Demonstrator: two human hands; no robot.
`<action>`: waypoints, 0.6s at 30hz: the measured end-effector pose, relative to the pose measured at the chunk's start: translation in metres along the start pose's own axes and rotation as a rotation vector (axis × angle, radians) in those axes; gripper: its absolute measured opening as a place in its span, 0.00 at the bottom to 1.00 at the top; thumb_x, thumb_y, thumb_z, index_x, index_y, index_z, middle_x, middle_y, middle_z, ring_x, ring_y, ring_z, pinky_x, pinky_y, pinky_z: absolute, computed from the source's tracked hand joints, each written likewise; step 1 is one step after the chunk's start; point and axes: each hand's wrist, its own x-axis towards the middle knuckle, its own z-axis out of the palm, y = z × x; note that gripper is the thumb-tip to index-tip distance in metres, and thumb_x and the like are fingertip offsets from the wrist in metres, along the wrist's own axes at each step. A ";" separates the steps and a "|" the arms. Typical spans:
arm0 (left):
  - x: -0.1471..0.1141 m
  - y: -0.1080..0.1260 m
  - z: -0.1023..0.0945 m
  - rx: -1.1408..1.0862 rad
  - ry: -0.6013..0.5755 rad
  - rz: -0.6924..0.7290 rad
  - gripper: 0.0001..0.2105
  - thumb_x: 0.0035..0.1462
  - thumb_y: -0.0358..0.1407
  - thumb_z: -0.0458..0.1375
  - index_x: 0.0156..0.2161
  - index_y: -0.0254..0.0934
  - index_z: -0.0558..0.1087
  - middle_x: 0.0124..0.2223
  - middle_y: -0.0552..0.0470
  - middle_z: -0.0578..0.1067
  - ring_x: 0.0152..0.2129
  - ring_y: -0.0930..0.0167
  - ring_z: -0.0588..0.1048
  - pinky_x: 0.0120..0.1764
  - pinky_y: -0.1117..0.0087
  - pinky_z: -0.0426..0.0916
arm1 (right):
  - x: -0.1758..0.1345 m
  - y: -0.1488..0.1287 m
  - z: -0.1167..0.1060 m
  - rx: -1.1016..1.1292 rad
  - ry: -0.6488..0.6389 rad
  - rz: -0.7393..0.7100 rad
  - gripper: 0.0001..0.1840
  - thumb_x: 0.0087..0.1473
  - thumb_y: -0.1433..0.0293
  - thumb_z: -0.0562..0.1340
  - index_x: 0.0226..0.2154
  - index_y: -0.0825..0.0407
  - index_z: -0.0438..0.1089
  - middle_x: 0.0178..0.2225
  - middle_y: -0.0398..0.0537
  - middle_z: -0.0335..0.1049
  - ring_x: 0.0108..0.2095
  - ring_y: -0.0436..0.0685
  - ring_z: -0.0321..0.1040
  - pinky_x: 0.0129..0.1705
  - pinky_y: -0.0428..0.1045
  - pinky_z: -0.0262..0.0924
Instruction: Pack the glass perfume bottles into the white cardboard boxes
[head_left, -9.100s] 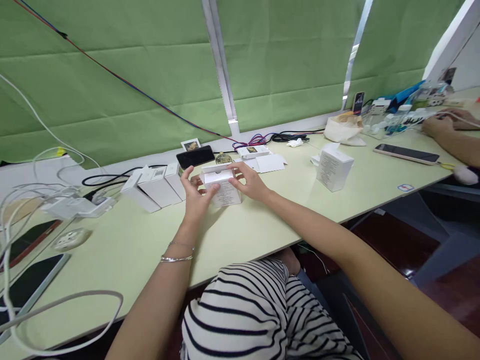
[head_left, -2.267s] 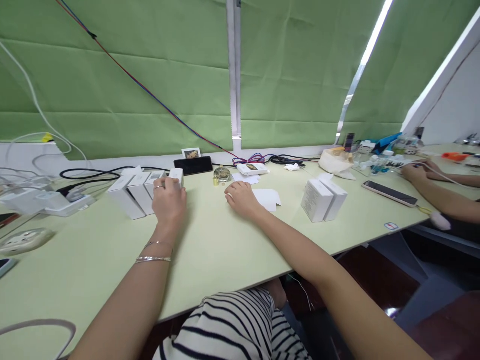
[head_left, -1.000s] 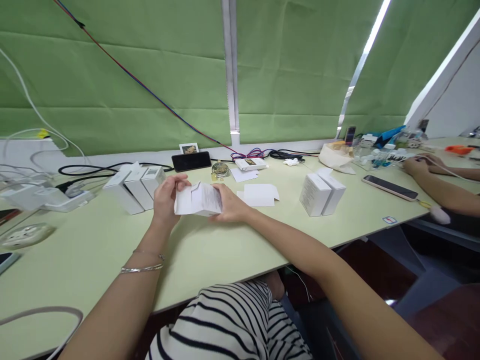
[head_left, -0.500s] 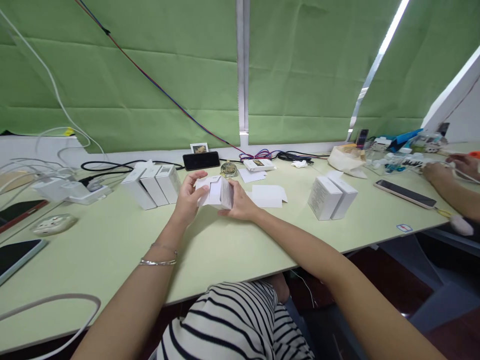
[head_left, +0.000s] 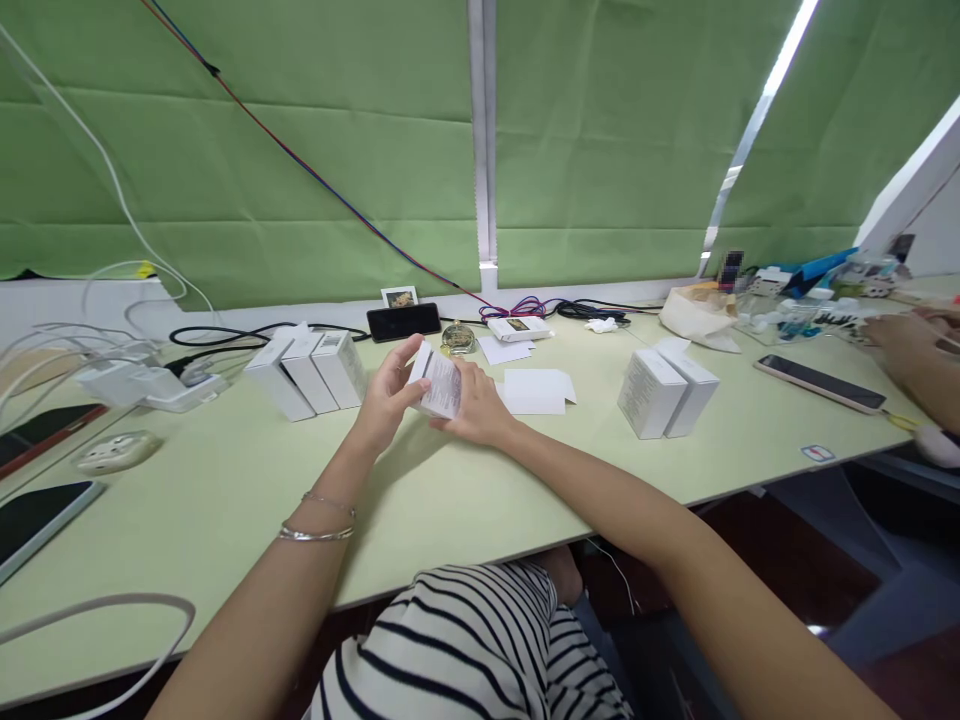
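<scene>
Between my two hands, a little above the table, is a small white cardboard box with fine print on the side facing me. My left hand grips its left side, the thumb across the near edge. Fingers of my right hand wrap round its right side. Left of my hands stand several similar white boxes, leaning together. On the right, two more white boxes stand side by side. A flat white card sheet lies just beyond my right hand.
A black phone leans at the back. Chargers and cables crowd the left, with more phones. Another phone and a cloth bag lie on the right, near another person's hands.
The box in my hands has been turned, so its printed side now faces me instead of its flapped end. Both hands still hold it in about the same place.
</scene>
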 end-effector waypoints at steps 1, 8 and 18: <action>0.000 0.000 0.000 -0.001 0.017 -0.005 0.26 0.46 0.36 0.59 0.53 0.42 0.63 0.58 0.49 0.61 0.53 0.60 0.61 0.45 0.65 0.66 | 0.000 0.000 0.000 -0.002 0.004 -0.004 0.51 0.34 0.58 0.68 0.56 0.56 0.44 0.52 0.60 0.54 0.53 0.66 0.53 0.52 0.62 0.52; 0.003 0.003 0.000 -0.161 0.121 -0.079 0.27 0.46 0.33 0.52 0.54 0.43 0.61 0.59 0.53 0.61 0.53 0.63 0.63 0.42 0.68 0.68 | 0.000 0.001 -0.003 0.063 -0.016 -0.009 0.50 0.35 0.61 0.68 0.56 0.58 0.44 0.52 0.61 0.53 0.53 0.65 0.52 0.54 0.60 0.52; 0.003 -0.001 -0.001 -0.165 0.135 -0.025 0.25 0.44 0.31 0.51 0.51 0.41 0.64 0.56 0.50 0.64 0.50 0.63 0.65 0.37 0.69 0.69 | -0.001 0.008 0.003 0.171 -0.018 -0.017 0.51 0.35 0.62 0.68 0.55 0.55 0.40 0.53 0.61 0.49 0.56 0.65 0.49 0.56 0.60 0.49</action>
